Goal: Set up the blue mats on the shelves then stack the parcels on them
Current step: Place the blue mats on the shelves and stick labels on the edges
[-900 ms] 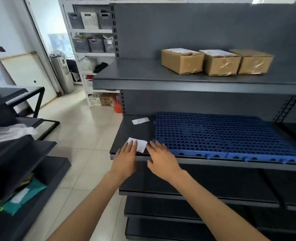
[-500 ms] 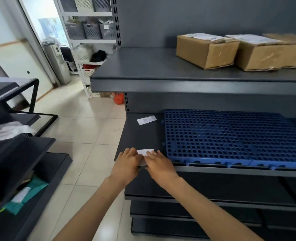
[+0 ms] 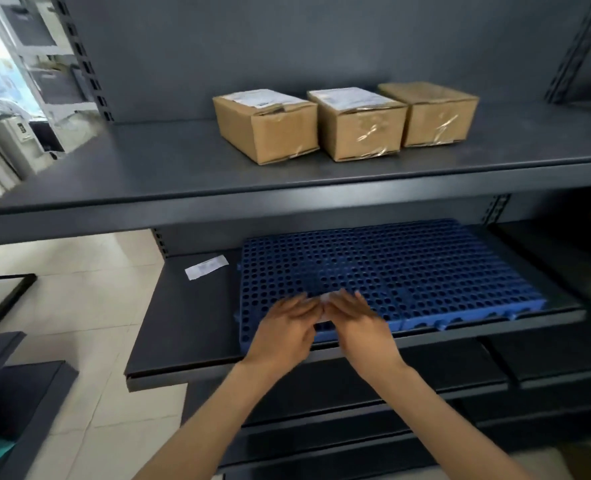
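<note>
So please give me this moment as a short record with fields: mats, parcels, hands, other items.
mats: blue mats lie on the lower shelf
parcels: three cardboard parcels in a row on the upper shelf, none on the mats
left hand: over the mats' front edge, beside the right
right hand: same place; a small white paper shows between the hands, grip unclear
other items: white slip on the bare shelf left of the mats

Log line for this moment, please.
both hands over blue mat front edge, white slip between | three parcels on upper shelf | stacking not started
</note>
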Action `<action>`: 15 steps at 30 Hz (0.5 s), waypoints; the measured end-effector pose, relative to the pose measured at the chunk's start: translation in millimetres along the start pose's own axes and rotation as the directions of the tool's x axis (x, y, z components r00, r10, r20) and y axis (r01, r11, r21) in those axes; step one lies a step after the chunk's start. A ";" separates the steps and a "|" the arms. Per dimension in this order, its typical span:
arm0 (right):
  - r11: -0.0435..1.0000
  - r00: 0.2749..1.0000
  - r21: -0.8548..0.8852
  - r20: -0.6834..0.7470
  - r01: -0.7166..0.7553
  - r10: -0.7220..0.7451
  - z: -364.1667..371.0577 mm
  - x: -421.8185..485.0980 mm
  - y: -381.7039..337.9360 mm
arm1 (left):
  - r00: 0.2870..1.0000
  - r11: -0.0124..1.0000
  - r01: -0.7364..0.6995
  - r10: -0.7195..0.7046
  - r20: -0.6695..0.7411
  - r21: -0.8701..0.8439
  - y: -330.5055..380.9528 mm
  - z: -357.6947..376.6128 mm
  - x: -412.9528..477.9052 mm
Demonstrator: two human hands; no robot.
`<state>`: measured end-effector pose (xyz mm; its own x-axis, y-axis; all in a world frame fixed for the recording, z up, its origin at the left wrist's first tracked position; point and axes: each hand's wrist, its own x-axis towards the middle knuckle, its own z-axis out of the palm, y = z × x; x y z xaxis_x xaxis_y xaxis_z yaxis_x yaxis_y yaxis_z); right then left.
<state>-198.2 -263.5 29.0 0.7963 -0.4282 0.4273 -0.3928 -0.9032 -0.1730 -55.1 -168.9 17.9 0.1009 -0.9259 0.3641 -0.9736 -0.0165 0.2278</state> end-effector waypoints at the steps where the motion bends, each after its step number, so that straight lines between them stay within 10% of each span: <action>1: 1.000 0.998 0.006 0.064 -0.024 0.024 0.2 -8.2 12.9 | 0.992 0.999 0.038 -0.036 0.118 -0.014 6.2 12.7 4.4; 15: 0.985 0.971 -0.002 0.168 0.171 -0.168 22.3 40.1 -27.8 | 0.959 0.956 0.283 -0.282 -0.026 0.077 -88.9 -6.2 11.8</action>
<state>-145.1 -256.2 31.1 0.9169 -0.2688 0.2951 -0.2516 -0.9631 -0.0955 33.9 -176.0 7.5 0.3763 -0.8735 0.3089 -0.9180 -0.3066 0.2514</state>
